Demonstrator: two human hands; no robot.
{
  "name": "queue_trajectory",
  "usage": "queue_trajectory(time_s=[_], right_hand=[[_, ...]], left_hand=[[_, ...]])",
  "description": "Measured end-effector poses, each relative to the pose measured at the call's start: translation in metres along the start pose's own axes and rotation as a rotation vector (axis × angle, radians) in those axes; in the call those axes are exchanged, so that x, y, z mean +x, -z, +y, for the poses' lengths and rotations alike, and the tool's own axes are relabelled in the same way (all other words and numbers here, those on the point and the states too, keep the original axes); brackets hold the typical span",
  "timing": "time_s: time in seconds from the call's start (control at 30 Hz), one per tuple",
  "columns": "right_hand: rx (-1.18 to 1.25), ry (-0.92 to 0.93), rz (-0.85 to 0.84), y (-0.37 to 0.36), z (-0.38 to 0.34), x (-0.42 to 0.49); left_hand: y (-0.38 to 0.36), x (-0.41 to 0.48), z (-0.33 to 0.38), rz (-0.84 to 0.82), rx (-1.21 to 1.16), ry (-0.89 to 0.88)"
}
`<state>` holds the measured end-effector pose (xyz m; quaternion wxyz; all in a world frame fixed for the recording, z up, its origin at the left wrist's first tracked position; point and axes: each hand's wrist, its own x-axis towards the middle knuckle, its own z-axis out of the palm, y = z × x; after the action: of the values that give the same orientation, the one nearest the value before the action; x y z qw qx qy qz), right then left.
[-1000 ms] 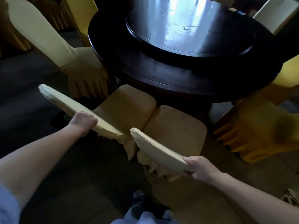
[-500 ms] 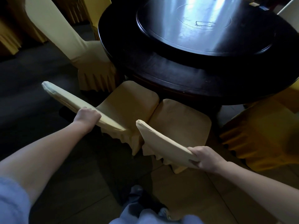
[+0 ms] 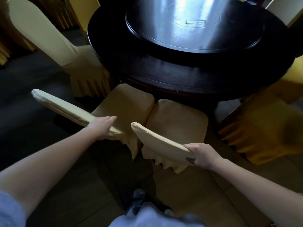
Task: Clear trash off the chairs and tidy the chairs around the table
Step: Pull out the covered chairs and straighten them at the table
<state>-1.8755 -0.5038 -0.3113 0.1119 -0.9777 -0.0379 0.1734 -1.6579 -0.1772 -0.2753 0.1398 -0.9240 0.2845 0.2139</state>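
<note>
**DESK:** Where are the chairs, and who has hold of what?

**FIELD:** Two cream-covered chairs stand side by side at the near rim of the dark round tabletop (image 3: 147, 66). Their seats are touching or very nearly so, front edges up at the rim. The left hand (image 3: 102, 126) lies with fingers straight across the backrest top of the left chair (image 3: 126, 102), resting rather than gripping. The right hand (image 3: 201, 154) is curled round the right-hand end of the backrest of the right chair (image 3: 178, 117), thumb beneath.

**DESK:** How will they handle?

**FIELD:** By the look of them, each is a stiff frame under a loose, soft slipcover. The frame should slide in one piece over the floor (image 3: 188, 185). The cloth may creep and bunch under a palm, and the pleated skirt at the back could snag under a leg. Weight looks moderate: push and steer, not lift.

**DESK:** Best place to take hold?

**FIELD:** The top edge of the backrest, where the cover stretches tight over something solid. An end grip like the right hand's tends to swing a chair, while a hold nearer the middle drives it straight. The left chair probably wants curled fingers before any pull.

**DESK:** Anything close by?

**FIELD:** A cream chair (image 3: 49, 41) on the left and a yellow-covered chair (image 3: 262, 128) on the right, both near. A glossy turntable (image 3: 193, 22) sits on the tabletop.
</note>
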Motion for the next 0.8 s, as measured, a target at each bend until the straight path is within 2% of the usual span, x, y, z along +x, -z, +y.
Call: queue_trajectory(time_s=[0.1, 0.23, 0.37, 0.53, 0.8], right_hand=[[0.062, -0.097, -0.027, 0.001, -0.004, -0.001], [0.101, -0.188, -0.069, 0.000, -0.007, 0.000], [0.120, -0.221, -0.088, -0.002, -0.006, 0.000], [0.168, -0.206, -0.143, 0.003, -0.007, -0.009], [0.155, -0.142, -0.168, -0.001, -0.015, -0.022]], left_hand=[[0.015, 0.005, 0.049, -0.007, -0.264, -0.163], [0.023, 0.011, 0.089, 0.032, -0.113, -0.345], [0.017, 0.020, 0.095, 0.085, 0.034, -0.306], [0.013, 0.014, 0.099, 0.128, 0.099, -0.351], [0.011, -0.005, 0.104, 0.084, 0.136, -0.320]])
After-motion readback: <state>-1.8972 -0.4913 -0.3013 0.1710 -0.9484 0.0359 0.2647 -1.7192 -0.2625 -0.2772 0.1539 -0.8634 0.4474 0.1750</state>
